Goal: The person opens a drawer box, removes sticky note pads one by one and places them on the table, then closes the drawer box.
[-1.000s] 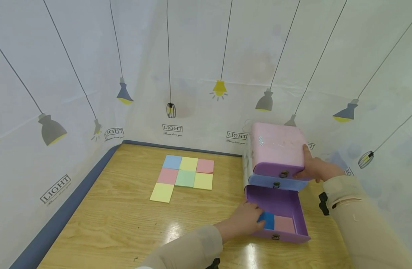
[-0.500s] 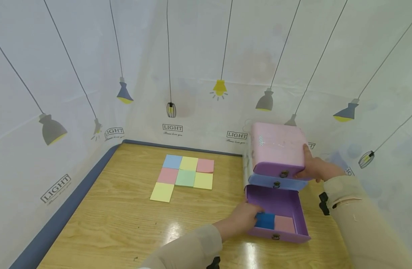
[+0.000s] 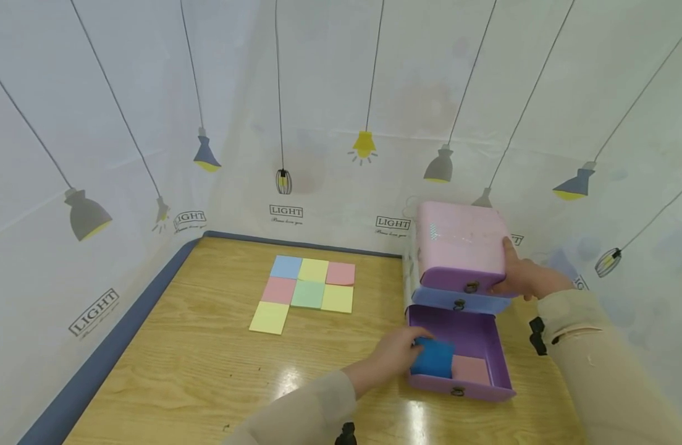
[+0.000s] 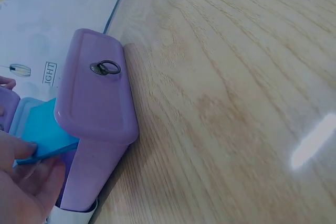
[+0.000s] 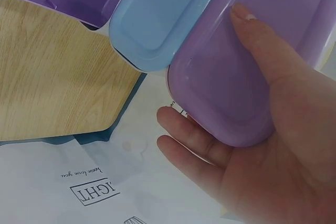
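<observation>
My left hand (image 3: pixel 387 358) pinches a blue sticky note pad (image 3: pixel 435 358) at the left side of an open purple drawer (image 3: pixel 496 358). In the left wrist view the pad (image 4: pixel 46 129) is tilted above the drawer's edge, thumb on one face and fingers beneath. A pink sticky note pad (image 3: pixel 470 369) lies flat inside the drawer. This drawer is the lowest of a small drawer cabinet (image 3: pixel 460 241) with a pink top. My right hand (image 3: pixel 521 277) grips the cabinet's upper right side; in the right wrist view its thumb lies on the purple top drawer (image 5: pixel 226 82), other fingers round the side.
Several blue, yellow, pink and green sticky note pads (image 3: pixel 306 294) lie edge to edge on the wooden table (image 3: pixel 196 364), left of the cabinet. The blue middle drawer (image 3: pixel 460 301) is pushed in. A lamp-printed wall covering (image 3: pixel 330 93) stands behind the table.
The left hand has taken hold of the blue sticky note pad and lifted it, tilted, slightly up and left. The right hand has stayed on the cabinet.
</observation>
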Action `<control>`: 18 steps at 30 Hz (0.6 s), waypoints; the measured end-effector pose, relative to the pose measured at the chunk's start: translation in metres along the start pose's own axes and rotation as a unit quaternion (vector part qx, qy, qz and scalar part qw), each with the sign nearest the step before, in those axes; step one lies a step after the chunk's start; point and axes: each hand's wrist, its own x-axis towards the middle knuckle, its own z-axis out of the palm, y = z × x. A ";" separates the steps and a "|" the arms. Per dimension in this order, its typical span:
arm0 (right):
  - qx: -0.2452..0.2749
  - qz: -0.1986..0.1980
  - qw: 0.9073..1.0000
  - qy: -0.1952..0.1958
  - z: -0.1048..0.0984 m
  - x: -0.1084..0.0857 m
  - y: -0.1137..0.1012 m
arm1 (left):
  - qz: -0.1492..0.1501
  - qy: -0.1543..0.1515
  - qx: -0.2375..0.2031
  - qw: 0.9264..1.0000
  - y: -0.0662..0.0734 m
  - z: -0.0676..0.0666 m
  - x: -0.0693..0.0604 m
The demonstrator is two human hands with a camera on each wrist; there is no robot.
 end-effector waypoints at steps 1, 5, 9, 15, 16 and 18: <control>0.001 -0.001 1.000 0.000 0.000 0.001 0.001 | 0.001 0.007 -0.009 1.000 -0.001 -0.002 -0.001; 0.002 -0.001 1.000 0.001 0.000 0.002 0.002 | -0.002 0.021 -0.039 0.999 -0.002 -0.010 -0.005; 0.006 -0.002 1.000 0.002 0.000 0.002 0.001 | -0.018 0.025 -0.075 0.997 -0.003 -0.017 -0.009; 0.009 -0.003 1.000 0.001 0.000 0.003 0.002 | -0.042 0.026 -0.124 0.991 -0.012 -0.033 -0.015; 0.010 -0.003 1.000 0.001 0.000 0.003 0.002 | -0.042 0.028 -0.124 0.991 -0.014 -0.036 -0.016; 0.010 -0.001 1.000 0.002 0.000 0.005 0.003 | -0.038 0.035 -0.110 0.993 -0.019 -0.042 -0.016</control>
